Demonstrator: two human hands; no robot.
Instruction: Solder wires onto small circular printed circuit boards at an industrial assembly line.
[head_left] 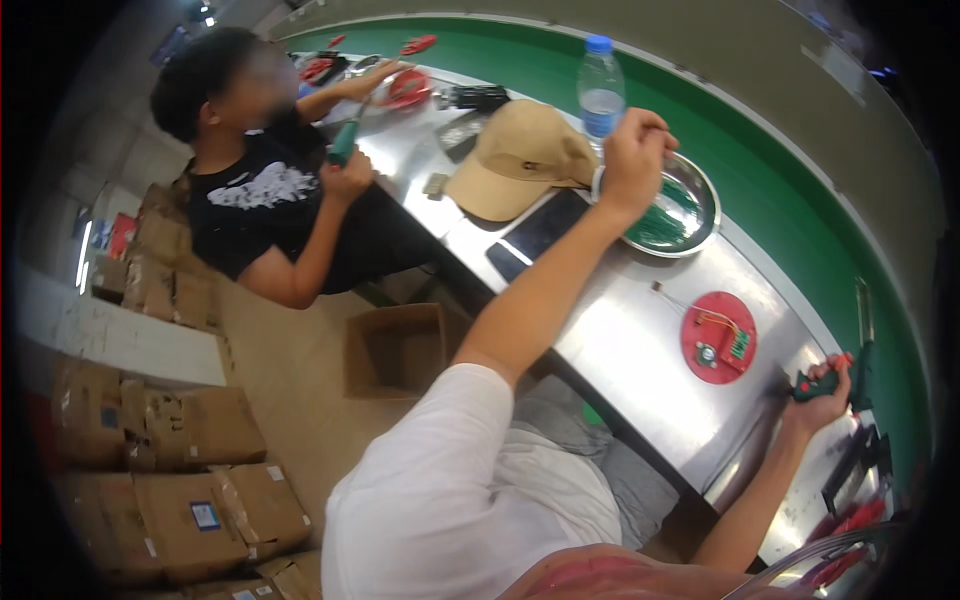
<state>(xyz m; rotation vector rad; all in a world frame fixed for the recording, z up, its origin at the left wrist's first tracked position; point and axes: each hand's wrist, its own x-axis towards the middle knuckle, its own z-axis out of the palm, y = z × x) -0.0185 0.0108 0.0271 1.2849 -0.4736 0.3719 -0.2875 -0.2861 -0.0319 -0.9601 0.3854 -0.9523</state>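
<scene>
My left hand [635, 165] is raised over the near-left rim of a round metal dish [708, 232], its fingers curled together. Whatever is between its fingertips, if anything, is too small to see. Inside the dish is a dark greenish patch that I cannot make out clearly. At the right end of the bench, my right hand [828, 395] is wrapped round a green-and-black handled tool [818, 384] with a red button. Between the hands lies a red round disc [712, 365], carrying a small green circuit board [739, 345] and thin wires that lead to a little connector.
A tan cap [515, 160], a dark flat tablet-like object [540, 235] and a blue-capped water bottle [601, 90] stand left of the dish. Further left, a co-worker [270, 180] holds a green-handled tool [344, 142]. Cardboard boxes [190, 520] are stacked at the lower left.
</scene>
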